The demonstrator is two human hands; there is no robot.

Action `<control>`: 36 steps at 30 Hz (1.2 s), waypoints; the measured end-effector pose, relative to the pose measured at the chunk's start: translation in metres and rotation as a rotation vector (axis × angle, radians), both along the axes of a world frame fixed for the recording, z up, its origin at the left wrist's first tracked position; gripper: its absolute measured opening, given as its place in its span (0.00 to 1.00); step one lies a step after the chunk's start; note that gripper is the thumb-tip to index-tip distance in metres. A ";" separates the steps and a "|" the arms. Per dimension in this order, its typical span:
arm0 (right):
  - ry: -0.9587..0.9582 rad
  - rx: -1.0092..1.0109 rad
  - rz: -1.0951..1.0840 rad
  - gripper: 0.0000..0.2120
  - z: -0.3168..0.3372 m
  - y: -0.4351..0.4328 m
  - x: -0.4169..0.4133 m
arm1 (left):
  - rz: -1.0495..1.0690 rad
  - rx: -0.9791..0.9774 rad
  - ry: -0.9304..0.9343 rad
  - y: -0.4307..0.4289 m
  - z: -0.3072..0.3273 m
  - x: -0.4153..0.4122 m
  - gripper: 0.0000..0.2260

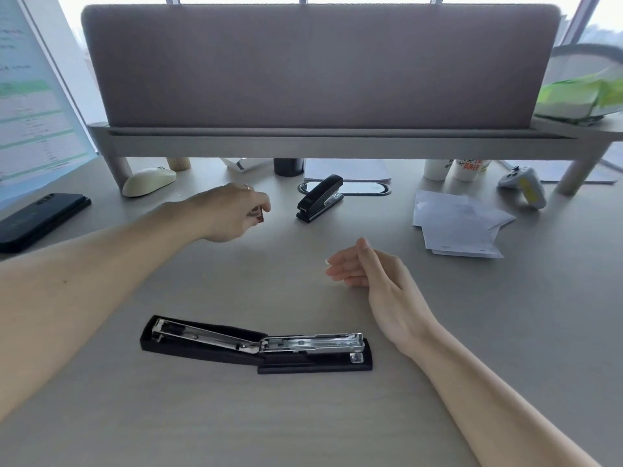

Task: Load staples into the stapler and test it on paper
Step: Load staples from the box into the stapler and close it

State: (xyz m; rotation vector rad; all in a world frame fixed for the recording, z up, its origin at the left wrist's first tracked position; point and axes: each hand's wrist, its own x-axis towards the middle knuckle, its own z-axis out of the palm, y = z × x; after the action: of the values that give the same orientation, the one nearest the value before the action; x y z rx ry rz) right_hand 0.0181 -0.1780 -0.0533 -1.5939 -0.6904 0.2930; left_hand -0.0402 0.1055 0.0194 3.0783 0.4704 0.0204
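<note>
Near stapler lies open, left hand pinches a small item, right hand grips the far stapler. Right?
Not quite. The head view shows the right hand gripping nothing: it is open and empty, well apart from the far stapler. The rest holds: the near stapler lies open and the left hand pinches a small item.

I see the black stapler (256, 343) lying flat on the counter (303, 416) near me. It is swung fully open, lid arm out to the left, bare metal staple channel on the right. A small strip of staples (258, 214) is pinched in my left hand (232, 212), farther back. White paper sheets (462, 224) lie overlapping at far right.
</note>
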 end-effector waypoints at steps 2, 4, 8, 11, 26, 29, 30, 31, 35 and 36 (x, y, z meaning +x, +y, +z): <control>0.003 0.012 -0.022 0.27 0.002 0.000 -0.001 | -0.096 -0.079 -0.048 -0.034 0.012 -0.011 0.15; 0.018 0.042 -0.065 0.27 0.004 -0.001 -0.003 | -0.204 -0.140 -0.076 -0.071 0.019 -0.024 0.15; -0.038 0.055 -0.144 0.28 0.006 -0.010 -0.009 | -0.263 -0.259 0.029 -0.125 0.011 -0.047 0.15; -0.086 -0.016 -0.154 0.28 0.006 -0.020 -0.015 | -0.245 -0.301 0.046 -0.140 -0.001 -0.052 0.18; -0.105 -0.258 -0.067 0.12 0.019 -0.033 -0.024 | -0.179 -0.317 -0.186 -0.140 -0.019 -0.058 0.14; -0.217 -0.372 -0.022 0.05 0.019 -0.037 -0.017 | -0.182 -0.368 -0.175 -0.137 -0.020 -0.060 0.18; -0.281 -0.427 -0.004 0.06 0.019 -0.038 -0.014 | -0.180 -0.380 -0.162 -0.136 -0.019 -0.061 0.19; -0.335 -0.478 0.023 0.10 0.018 -0.039 -0.011 | -0.178 -0.385 -0.150 -0.134 -0.018 -0.063 0.20; -0.436 -0.513 0.119 0.20 0.017 -0.040 -0.009 | -0.162 -0.378 -0.145 -0.127 -0.015 -0.070 0.18; -0.443 -0.492 0.124 0.18 0.016 -0.039 -0.009 | -0.157 -0.389 -0.154 -0.126 -0.016 -0.071 0.17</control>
State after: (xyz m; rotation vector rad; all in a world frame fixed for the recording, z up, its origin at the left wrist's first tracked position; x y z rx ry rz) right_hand 0.0093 -0.2175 -0.0376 -2.1190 -1.1222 0.2097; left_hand -0.1110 -0.0204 0.0038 2.6954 0.1950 0.1429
